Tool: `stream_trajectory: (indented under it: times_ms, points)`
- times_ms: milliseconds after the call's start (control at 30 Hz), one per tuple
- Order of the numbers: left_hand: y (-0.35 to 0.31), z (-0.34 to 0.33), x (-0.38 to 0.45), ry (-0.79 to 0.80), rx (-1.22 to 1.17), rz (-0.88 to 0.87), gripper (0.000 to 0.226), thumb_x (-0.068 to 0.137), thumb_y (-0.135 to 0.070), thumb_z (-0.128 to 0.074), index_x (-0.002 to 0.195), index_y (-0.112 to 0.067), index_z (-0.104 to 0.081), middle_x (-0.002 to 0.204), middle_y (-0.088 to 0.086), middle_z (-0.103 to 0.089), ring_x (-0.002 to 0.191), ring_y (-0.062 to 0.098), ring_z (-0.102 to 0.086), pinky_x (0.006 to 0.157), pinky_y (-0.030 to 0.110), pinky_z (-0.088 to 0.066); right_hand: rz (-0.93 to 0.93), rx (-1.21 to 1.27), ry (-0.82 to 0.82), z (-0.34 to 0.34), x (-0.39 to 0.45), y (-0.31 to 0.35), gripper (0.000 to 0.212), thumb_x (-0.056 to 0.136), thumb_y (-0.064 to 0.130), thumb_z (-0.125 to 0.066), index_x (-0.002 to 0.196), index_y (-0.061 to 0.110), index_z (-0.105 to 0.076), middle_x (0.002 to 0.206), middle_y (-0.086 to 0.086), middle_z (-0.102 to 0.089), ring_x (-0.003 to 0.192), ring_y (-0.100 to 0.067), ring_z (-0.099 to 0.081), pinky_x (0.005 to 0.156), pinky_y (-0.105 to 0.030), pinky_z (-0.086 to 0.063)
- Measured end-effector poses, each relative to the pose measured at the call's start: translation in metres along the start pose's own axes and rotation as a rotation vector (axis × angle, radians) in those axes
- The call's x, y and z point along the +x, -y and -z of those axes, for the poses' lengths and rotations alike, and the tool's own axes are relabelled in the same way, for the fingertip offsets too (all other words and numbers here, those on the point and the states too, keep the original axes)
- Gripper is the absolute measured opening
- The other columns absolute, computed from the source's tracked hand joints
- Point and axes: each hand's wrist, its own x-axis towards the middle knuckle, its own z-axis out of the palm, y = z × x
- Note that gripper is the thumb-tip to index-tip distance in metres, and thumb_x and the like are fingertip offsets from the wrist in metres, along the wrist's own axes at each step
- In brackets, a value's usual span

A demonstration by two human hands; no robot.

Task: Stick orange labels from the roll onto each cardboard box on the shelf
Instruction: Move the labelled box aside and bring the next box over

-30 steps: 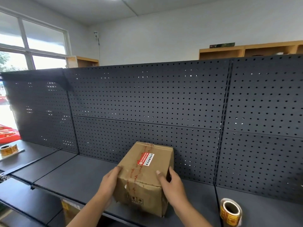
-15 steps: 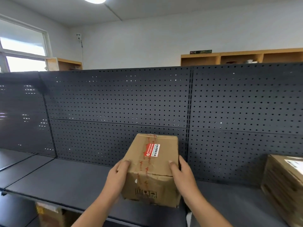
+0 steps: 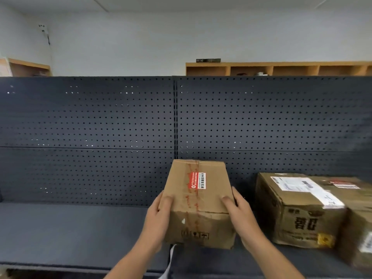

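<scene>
A small cardboard box (image 3: 209, 198) with red tape and an orange-and-white label (image 3: 197, 180) on its top is gripped from both sides. My left hand (image 3: 159, 216) clasps its left side with the thumb on top. My right hand (image 3: 240, 214) clasps its right side the same way. The box is over the dark shelf (image 3: 70, 232); I cannot tell whether it touches the shelf. To the right stands a larger cardboard box (image 3: 298, 214) with a white shipping label and an orange label (image 3: 345, 184) on top. The label roll is not in view.
A dark pegboard wall (image 3: 100, 127) backs the shelf. Another cardboard box (image 3: 360, 244) stands at the far right edge, partly cut off. A white strip (image 3: 170, 260) hangs below the held box at the shelf's front. Wooden cubbies (image 3: 281, 69) line the far wall.
Both hands have carried the small box to the right along the shelf. The view turned right, so the larger boxes came into sight and the label rolls left the frame.
</scene>
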Motion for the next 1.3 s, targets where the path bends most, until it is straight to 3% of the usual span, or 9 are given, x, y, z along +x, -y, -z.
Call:
stream_trajectory:
  times_ms: [200,300,400,567,667,833,933,1133,1300]
  points:
    - [0.027,-0.057,-0.006,0.110,0.041,0.038,0.026,0.102,-0.045,-0.055,0.126,-0.039,-0.063,0.102,-0.016,-0.078,0.092,0.009,-0.076,0.087,0.044,-0.063,-0.017,-0.086,-0.051,0.062,0.000,-0.016,0.018,0.106,0.033,-0.054,0.118,0.046,-0.057,0.115,0.024,-0.066,0.106,0.001,-0.061,0.080,-0.022,-0.048]
    - [0.045,-0.073,-0.004,0.120,0.058,0.059,0.050,0.088,-0.060,-0.062,0.134,-0.040,-0.060,0.113,-0.013,-0.077,0.103,0.012,-0.074,0.096,0.048,-0.060,-0.041,-0.153,-0.035,0.081,0.004,-0.035,0.017,0.105,0.036,-0.056,0.120,0.040,-0.061,0.117,0.017,-0.071,0.106,-0.001,-0.065,0.081,-0.022,-0.051]
    - [0.056,-0.086,-0.004,0.121,0.056,0.083,0.035,0.101,-0.045,-0.059,0.135,-0.034,-0.056,0.119,-0.008,-0.073,0.107,0.014,-0.072,0.099,0.046,-0.058,-0.042,-0.242,0.003,0.092,0.009,-0.050,0.024,0.106,0.036,-0.054,0.129,0.032,-0.061,0.119,0.014,-0.071,0.108,-0.001,-0.065,0.080,-0.018,-0.051]
    - [0.070,-0.094,-0.001,0.095,0.133,0.081,0.041,0.103,-0.042,-0.055,0.141,-0.029,-0.056,0.117,-0.009,-0.073,0.106,0.012,-0.071,0.096,0.040,-0.059,-0.029,-0.401,0.066,0.100,0.019,-0.063,0.026,0.107,0.037,-0.049,0.132,0.031,-0.056,0.118,0.016,-0.068,0.107,0.003,-0.062,0.078,-0.013,-0.048]
    - [0.070,-0.095,0.003,0.076,0.216,0.028,0.036,0.105,-0.034,-0.053,0.140,-0.026,-0.054,0.117,-0.008,-0.071,0.105,0.009,-0.068,0.083,0.026,-0.056,-0.002,-0.464,0.085,0.100,0.024,-0.064,0.029,0.107,0.034,-0.049,0.136,0.029,-0.054,0.122,0.015,-0.065,0.114,-0.002,-0.062,0.087,-0.019,-0.052]
    - [0.070,-0.095,0.013,0.122,0.633,-0.237,0.046,0.108,-0.030,-0.044,0.155,-0.032,-0.041,0.165,-0.013,-0.026,0.125,-0.017,-0.047,0.101,0.018,-0.049,0.196,-0.859,0.084,0.088,0.029,-0.065,0.048,0.106,0.016,-0.047,0.153,0.023,-0.044,0.158,0.009,-0.034,0.152,-0.016,-0.023,0.122,-0.034,-0.028]
    - [0.066,-0.099,0.016,0.141,0.813,-0.260,0.043,0.108,-0.032,-0.038,0.149,-0.038,-0.051,0.171,-0.010,-0.016,0.137,0.010,-0.051,0.104,0.036,-0.053,0.253,-0.956,0.110,0.084,0.031,-0.069,0.046,0.105,0.014,-0.043,0.149,0.023,-0.051,0.160,0.006,-0.037,0.154,-0.014,-0.019,0.124,-0.031,-0.022]
    - [0.067,-0.100,0.013,0.102,0.975,-0.274,0.042,0.108,-0.036,-0.035,0.146,-0.043,-0.052,0.171,-0.015,-0.016,0.101,0.004,-0.068,0.080,0.032,-0.059,0.350,-0.985,0.087,0.088,0.028,-0.081,0.038,0.109,0.037,-0.036,0.140,0.029,-0.055,0.152,0.011,-0.045,0.150,-0.007,-0.024,0.120,-0.025,-0.026]
    - [0.069,-0.099,0.011,0.083,0.996,-0.283,0.042,0.108,-0.038,-0.034,0.147,-0.044,-0.050,0.171,-0.018,-0.014,0.103,0.004,-0.067,0.080,0.032,-0.060,0.341,-0.963,0.065,0.087,0.025,-0.081,0.038,0.108,0.040,-0.038,0.141,0.031,-0.055,0.154,0.013,-0.043,0.150,-0.005,-0.022,0.118,-0.024,-0.028]
